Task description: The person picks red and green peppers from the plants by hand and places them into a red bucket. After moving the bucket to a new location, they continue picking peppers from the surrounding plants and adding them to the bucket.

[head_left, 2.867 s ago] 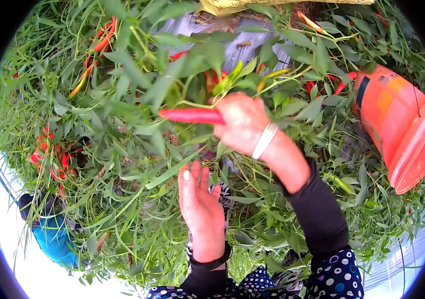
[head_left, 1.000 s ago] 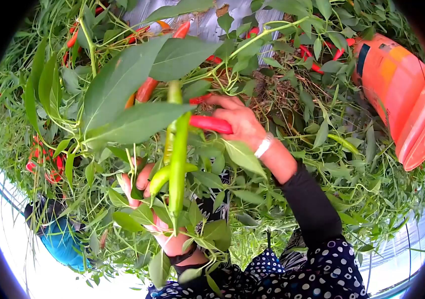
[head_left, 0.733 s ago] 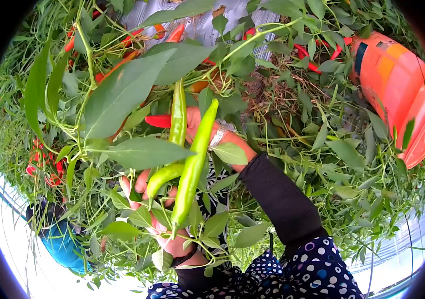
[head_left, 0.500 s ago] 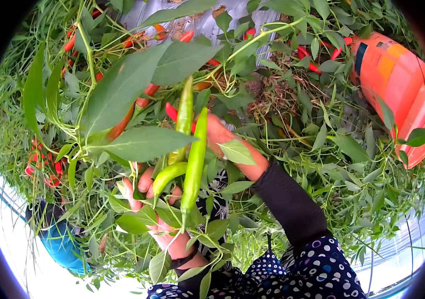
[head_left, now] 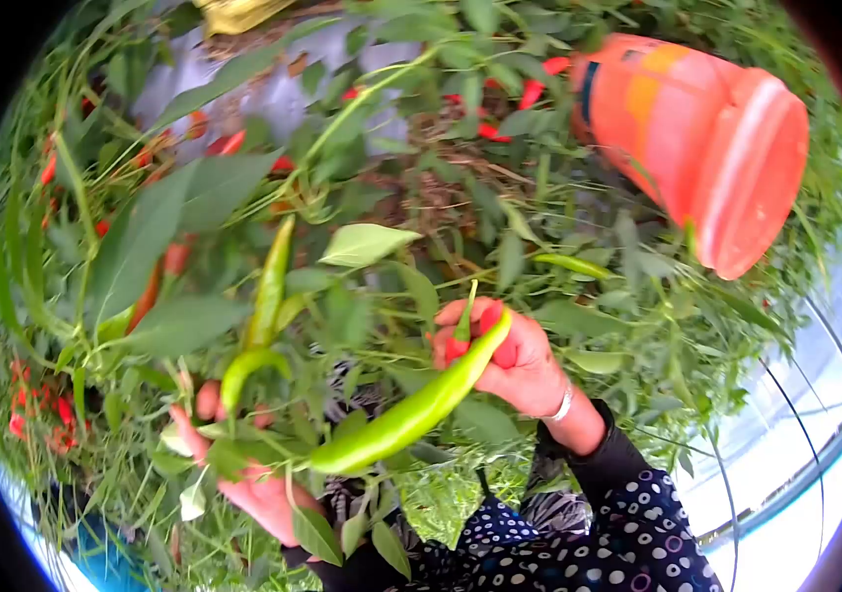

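Observation:
My right hand (head_left: 525, 380) is closed around red chili peppers (head_left: 506, 352), and a green stalk sticks up from between the fingers. In front of it hangs a long green chili (head_left: 396, 429), its tip over the fingers. My left hand (head_left: 265, 501) is at the lower left, fingers curled about a leafy pepper branch (head_left: 314, 533); leaves partly cover the grip. Just above the left fingers are a curved green chili (head_left: 241, 370) and a longer yellowish-green chili (head_left: 271, 281).
An orange-red bucket (head_left: 663, 128) lies tilted among the plants at upper right, mouth toward the lower right. More red chilies (head_left: 532, 94) show through the foliage. Red chilies are clustered (head_left: 51, 409) at far left. Pale plastic sheeting (head_left: 283, 104) covers ground at the top.
My right hand has drawn back from among the leaves toward the lower right, with red chilies in it. The long green chili has swung from upright to slanting. The view has shifted, moving the bucket leftward.

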`<move>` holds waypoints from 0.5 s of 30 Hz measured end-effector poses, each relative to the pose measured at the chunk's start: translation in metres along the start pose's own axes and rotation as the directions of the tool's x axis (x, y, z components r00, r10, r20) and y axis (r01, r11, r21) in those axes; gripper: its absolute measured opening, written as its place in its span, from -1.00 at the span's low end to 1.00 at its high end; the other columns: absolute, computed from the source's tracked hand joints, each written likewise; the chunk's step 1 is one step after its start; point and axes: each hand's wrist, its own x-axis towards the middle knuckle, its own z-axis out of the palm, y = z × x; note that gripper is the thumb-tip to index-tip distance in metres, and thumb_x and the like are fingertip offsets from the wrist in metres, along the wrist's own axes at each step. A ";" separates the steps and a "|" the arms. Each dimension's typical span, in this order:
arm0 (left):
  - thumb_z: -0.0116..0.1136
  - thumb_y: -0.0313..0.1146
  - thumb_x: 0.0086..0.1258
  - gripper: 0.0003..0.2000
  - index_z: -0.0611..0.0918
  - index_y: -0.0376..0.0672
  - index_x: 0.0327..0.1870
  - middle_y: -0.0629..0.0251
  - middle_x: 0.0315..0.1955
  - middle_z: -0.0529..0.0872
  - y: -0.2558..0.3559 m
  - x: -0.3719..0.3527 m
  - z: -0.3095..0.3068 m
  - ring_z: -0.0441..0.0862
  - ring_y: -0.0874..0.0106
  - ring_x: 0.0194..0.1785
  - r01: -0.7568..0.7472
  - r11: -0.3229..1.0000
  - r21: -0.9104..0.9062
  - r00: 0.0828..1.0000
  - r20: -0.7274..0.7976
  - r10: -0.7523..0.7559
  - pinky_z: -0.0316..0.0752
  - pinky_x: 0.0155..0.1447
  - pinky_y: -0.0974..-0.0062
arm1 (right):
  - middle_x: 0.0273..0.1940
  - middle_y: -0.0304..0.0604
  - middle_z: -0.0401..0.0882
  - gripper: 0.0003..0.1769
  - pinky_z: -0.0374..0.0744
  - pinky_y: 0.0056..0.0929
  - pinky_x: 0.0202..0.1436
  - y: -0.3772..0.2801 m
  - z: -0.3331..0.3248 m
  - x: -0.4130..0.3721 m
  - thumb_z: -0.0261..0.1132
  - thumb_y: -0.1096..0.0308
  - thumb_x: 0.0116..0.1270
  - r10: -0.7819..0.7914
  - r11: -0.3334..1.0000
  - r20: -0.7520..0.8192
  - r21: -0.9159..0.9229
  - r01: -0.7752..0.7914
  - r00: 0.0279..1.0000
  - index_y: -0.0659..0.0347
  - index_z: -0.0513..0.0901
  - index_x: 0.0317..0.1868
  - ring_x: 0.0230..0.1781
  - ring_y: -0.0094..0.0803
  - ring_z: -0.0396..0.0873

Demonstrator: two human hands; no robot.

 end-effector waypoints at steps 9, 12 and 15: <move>-0.02 -0.13 0.40 -0.61 0.43 -0.17 0.12 0.29 -0.28 0.63 -0.009 0.011 0.011 0.60 0.46 -0.43 0.022 0.998 0.060 1.000 -0.003 -0.022 0.54 -0.49 0.48 | -0.41 -0.25 0.52 -0.51 0.48 -0.59 -0.39 -0.188 -0.098 -0.090 0.32 0.42 0.06 -0.378 -0.042 0.005 -0.999 -0.012 0.926 0.26 0.43 0.04 -0.48 -0.50 0.50; 0.06 -0.14 0.35 -0.69 0.51 -0.11 0.00 0.34 -0.39 0.63 -0.014 -0.007 0.038 0.58 0.48 -0.39 0.003 0.999 -0.038 0.990 -0.140 -0.009 0.51 -0.40 0.50 | -0.17 -0.08 0.59 -0.41 0.51 -0.48 -0.11 -0.224 -0.148 -0.111 0.29 0.45 0.11 -0.592 0.195 -0.399 -0.914 -0.356 0.700 0.23 0.37 0.20 -0.23 -0.43 0.58; 0.08 -0.15 0.34 -0.71 0.54 -0.10 -0.03 0.40 -0.38 0.63 -0.014 -0.024 0.060 0.56 0.55 -0.41 -0.076 0.994 0.076 0.983 -0.159 0.087 0.50 -0.44 0.58 | 0.15 -0.01 0.44 -0.31 0.41 -0.30 0.17 -0.245 -0.192 -0.110 0.28 0.53 0.07 -0.741 -0.399 -0.054 -0.766 -0.503 0.669 0.24 0.29 0.27 0.10 -0.20 0.47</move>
